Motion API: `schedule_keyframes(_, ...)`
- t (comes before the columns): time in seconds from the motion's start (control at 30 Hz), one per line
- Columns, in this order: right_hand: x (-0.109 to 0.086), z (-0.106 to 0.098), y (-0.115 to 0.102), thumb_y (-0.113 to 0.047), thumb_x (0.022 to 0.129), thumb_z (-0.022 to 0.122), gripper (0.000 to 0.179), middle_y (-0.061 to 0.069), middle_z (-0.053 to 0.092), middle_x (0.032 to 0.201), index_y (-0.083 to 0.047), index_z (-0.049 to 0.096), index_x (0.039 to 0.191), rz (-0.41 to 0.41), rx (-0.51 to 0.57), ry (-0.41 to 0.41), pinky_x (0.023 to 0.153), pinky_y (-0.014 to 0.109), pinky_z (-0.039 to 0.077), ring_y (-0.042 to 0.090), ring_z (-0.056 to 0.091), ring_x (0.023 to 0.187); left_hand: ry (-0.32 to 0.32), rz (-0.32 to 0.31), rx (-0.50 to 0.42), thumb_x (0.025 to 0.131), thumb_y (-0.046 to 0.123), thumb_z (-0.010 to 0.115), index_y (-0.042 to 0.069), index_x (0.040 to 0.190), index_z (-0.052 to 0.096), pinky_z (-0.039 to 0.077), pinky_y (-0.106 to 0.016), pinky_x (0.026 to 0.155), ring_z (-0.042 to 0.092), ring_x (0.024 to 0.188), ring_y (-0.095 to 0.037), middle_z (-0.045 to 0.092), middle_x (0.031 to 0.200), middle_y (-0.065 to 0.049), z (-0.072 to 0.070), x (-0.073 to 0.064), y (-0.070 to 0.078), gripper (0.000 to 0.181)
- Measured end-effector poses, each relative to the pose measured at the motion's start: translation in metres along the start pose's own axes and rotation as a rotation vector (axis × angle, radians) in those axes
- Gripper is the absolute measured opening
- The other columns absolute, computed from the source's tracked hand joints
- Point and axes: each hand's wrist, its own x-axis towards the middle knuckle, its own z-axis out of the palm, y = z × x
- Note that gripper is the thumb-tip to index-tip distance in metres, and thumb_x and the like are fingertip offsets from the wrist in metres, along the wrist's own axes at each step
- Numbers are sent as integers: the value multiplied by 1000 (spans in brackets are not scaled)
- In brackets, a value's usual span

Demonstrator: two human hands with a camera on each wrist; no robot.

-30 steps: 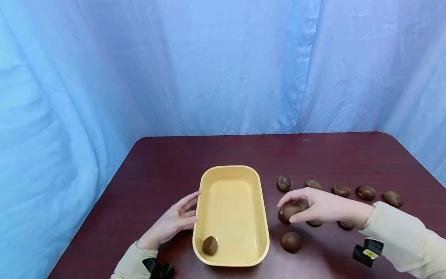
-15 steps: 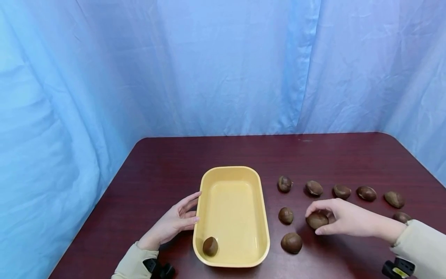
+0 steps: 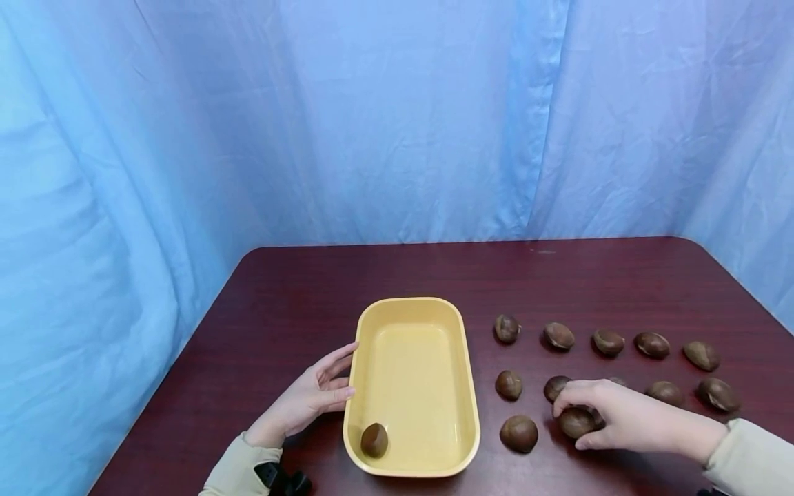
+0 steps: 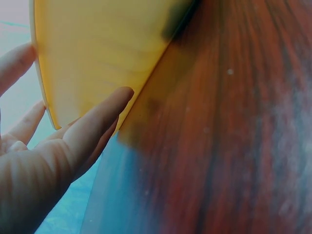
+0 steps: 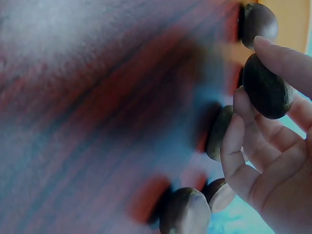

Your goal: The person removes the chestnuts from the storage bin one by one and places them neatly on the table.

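Observation:
My right hand (image 3: pixel 611 417) pinches a brown chestnut (image 3: pixel 577 421) between thumb and fingers, close above the table. In the right wrist view the held chestnut (image 5: pixel 267 87) shows dark, the thumb on one side and fingertips on the other. Just behind that hand lies another chestnut (image 3: pixel 556 388), partly covered by it. To its left is a large chestnut (image 3: pixel 519 433). My left hand (image 3: pixel 310 396) touches the left side of a yellow tray (image 3: pixel 473 413) with extended fingers; in the left wrist view the thumb lies along the tray's wall (image 4: pixel 97 53). One chestnut (image 3: pixel 374 439) sits in the tray's near left corner.
Several chestnuts lie in rows on the dark red table (image 3: pixel 298 296), right of the tray, including a back-row chestnut (image 3: pixel 559 336) and one at the far right (image 3: pixel 718 395). Blue curtains (image 3: pixel 397 124) hang behind the table and at both sides.
My right hand has moved right and then nearer, carrying the chestnut away from the one beside the tray. The left hand and tray stay put.

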Motion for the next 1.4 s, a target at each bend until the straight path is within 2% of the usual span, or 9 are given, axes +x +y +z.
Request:
schedule_keyframes(0.17,0,7,3,-26,78,76,34,-10,59,102,-22,58,106,-27,-78,29,63,18,45,-5,52,91,3,2,5,92,6,59,6,152,11,52,-34,87,55,118,-22,10,156,-25,-1,0,0,77)
schedule_keyframes(0.3,-1,10,4,-29,77,77,35,-11,60,102,-22,59,107,-46,-94,40,64,18,46,-3,54,92,1,4,-2,92,6,59,6,152,11,52,-33,87,56,117,-21,10,156,-25,-1,0,0,77)
schedule_keyframes(0.5,-2,10,4,-33,79,74,33,-10,61,104,-24,60,107,-10,-74,18,65,19,47,-2,56,94,-3,10,-7,92,6,59,6,152,12,52,-33,87,56,117,-20,12,156,-25,0,1,-1,77)
schedule_keyframes(0.7,-3,10,4,-34,77,75,35,-11,60,103,-24,59,107,-12,-95,33,64,19,46,-3,54,92,-3,9,-2,92,7,60,6,152,12,52,-33,87,55,119,-23,11,156,-25,0,0,0,77)
schedule_keyframes(0.97,-3,4,4,-35,78,75,34,-10,60,102,-23,59,107,49,-39,9,57,18,40,-7,47,80,5,5,1,92,6,60,6,152,12,52,-33,87,55,119,-22,11,156,-24,0,0,0,77)
schedule_keyframes(1.2,-4,-1,4,-32,79,75,34,-12,56,97,-19,59,106,49,3,4,56,19,40,-5,47,77,3,12,-6,92,6,59,6,152,12,52,-33,87,56,117,-19,11,156,-25,0,0,-1,76)
schedule_keyframes(1.4,-7,-4,4,-32,78,75,34,-11,57,96,-18,60,105,40,-12,27,55,19,41,-4,49,78,2,17,-9,92,5,59,6,152,12,52,-33,87,56,116,-18,12,155,-25,0,0,-1,76)
